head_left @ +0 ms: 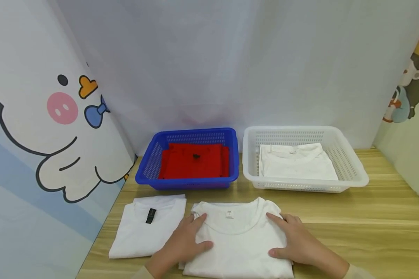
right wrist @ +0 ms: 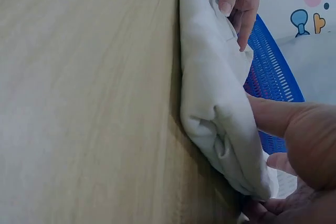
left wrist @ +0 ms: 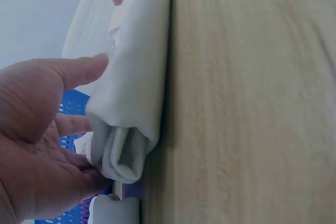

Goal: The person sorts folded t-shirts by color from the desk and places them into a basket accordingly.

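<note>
Wood-grain table (head_left: pixel 345 213), folded white shirt (head_left: pixel 241 252) flat between fingers of left hand (head_left: pixel 186 241) and right hand (head_left: pixel 296 241). Both spread wide, touching opposite sides, no clear grip; probably keeps it square. Can't tell if outer fingertips tuck under.

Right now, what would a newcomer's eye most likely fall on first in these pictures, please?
Probably the red clothing in the blue basket at the back, the strongest colours here. Then the large cartoon bird at far left, and the folded white shirt at the front, between the left hand and right hand.
</note>
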{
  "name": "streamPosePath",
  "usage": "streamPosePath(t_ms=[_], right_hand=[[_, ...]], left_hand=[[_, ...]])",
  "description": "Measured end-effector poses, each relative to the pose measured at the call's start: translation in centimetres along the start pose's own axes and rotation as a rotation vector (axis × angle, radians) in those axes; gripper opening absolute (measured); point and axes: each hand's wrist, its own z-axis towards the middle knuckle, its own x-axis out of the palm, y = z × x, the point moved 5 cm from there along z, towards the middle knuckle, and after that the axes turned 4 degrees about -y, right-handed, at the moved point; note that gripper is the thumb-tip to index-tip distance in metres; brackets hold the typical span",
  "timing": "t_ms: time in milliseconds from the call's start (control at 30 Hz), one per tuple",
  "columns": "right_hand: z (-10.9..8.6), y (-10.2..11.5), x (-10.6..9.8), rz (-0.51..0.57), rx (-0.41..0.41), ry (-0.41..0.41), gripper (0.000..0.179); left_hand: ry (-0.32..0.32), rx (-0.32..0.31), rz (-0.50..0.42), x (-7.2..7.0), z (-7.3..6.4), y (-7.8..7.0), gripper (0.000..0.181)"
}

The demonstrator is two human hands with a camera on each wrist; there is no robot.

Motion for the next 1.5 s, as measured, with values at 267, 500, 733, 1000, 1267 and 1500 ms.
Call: streamPosePath(t_ms=[267,500,733,1000,1267,1500], right_hand=[[0.7,-1.2,0.4,0.509,0.118,0.131,0.081],[0.8,-2.0,0.6,0.676,0.177,0.174,0.069],[0.8,-2.2,1.1,0.833,0.197,0.183,0.067],[1.1,-2.3,1.1,0.84,0.252,0.161,0.08],[1.2,-2.2,0.6,0.841,0.235,0.143,0.089],[1.0,-1.4,-0.8,0.82,0.191,0.116,0.091]], left_hand=[[-0.001,-0.068,-0.406,-1.1,0.2,0.1,0.076],[0.076,-0.14,-0.634,-1.0,0.1,0.3,0.077],[0.154,-0.143,-0.77,-0.4,0.2,1.1,0.082],[0.158,-0.129,-0.802,-0.3,0.5,1.3,0.09],[0.147,-0.126,-0.805,-0.5,0.7,1.2,0.093],[0.154,-0.049,-0.816,-2.2,0.7,0.4,0.093]])
